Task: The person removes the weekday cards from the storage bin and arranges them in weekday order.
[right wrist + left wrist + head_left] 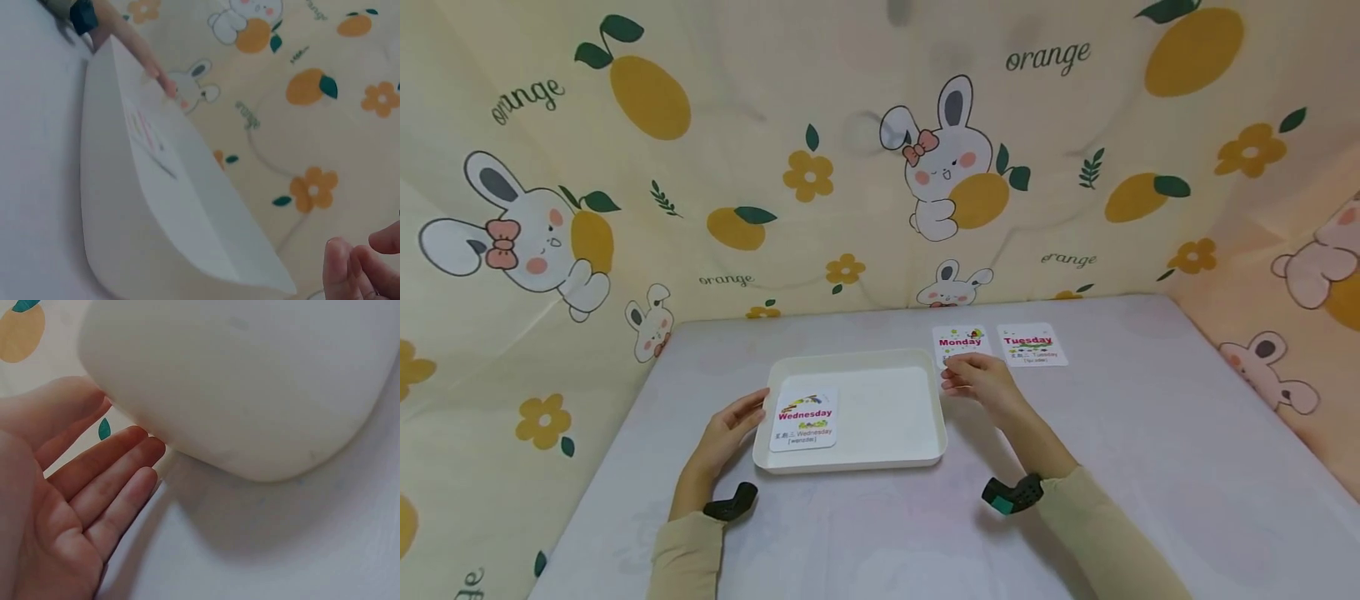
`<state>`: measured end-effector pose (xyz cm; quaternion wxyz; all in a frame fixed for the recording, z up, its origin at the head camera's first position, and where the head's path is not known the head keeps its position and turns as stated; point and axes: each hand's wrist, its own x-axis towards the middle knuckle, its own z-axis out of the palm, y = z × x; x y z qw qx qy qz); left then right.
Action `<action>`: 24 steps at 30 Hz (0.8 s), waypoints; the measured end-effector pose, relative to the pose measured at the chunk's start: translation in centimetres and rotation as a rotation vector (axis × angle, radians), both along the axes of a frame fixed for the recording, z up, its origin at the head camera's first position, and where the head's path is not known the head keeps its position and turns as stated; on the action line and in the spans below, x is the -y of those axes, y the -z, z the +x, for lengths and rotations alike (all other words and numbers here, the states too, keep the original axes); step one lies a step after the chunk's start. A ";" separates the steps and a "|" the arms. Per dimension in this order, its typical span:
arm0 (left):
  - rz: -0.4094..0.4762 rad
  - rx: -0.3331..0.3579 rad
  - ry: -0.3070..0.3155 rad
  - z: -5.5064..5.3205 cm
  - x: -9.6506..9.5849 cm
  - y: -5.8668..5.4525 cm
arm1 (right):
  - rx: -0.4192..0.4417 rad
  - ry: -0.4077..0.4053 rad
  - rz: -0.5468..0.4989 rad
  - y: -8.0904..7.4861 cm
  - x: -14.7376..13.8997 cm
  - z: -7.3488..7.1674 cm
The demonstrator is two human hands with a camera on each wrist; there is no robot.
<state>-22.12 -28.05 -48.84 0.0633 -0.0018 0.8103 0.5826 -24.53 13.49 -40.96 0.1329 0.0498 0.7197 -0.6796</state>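
Seemingly, the work is standing partway through laying out cards: the Monday card point(962, 340) and the Tuesday card point(1032, 346) are lying side by side on the worktop point(880, 533), while the Wednesday card point(805, 421) is lying face up in the left part of the tray point(883, 408). The left hand point(730, 433) is touching the tray's left edge with fairly straight fingers, probably steadying it. The right hand point(988, 387) is covering the lower part of the Monday card in the head view, close to the tray's far right corner; whether it is touching that card is not showing. Its fingers are bending loosely, a gap separating them from the thumb, and nothing visible is sitting between. Lifting the Wednesday card would be calling for a fingertip under its thin edge.
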 end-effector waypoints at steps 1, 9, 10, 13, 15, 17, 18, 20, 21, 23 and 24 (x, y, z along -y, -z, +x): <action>0.002 -0.002 0.002 0.0 0.0 0.0 | -0.001 -0.005 0.001 0.0 0.3 0.0; 0.014 -0.028 0.021 0.2 0.0 -0.1 | -0.012 -0.047 -0.053 0.1 2.6 0.7; 0.018 -0.032 0.024 0.1 0.1 0.1 | -0.011 -0.054 -0.055 0.2 2.8 0.7; 0.028 -0.036 0.032 0.1 0.2 0.3 | -0.004 -0.064 -0.053 0.3 3.6 0.9; 0.031 -0.034 0.029 0.1 0.2 0.3 | 0.008 -0.061 -0.056 0.3 4.1 1.0; 0.026 -0.026 0.021 0.2 0.2 0.2 | 0.017 -0.073 -0.057 0.3 4.7 1.1; 0.022 -0.021 0.017 0.2 0.2 0.2 | 0.020 -0.084 -0.055 0.3 5.0 1.1; 0.010 -0.008 0.005 0.2 0.1 0.1 | 0.029 -0.108 -0.053 0.4 5.6 1.2; 0.001 -0.002 0.002 0.2 0.1 0.1 | 0.031 -0.120 -0.052 0.4 5.9 1.2; -0.016 0.010 0.002 0.2 0.0 0.0 | 0.032 -0.142 -0.055 0.6 6.6 1.2; -0.026 0.011 0.001 0.2 0.0 0.0 | 0.030 -0.153 -0.056 0.7 6.9 1.2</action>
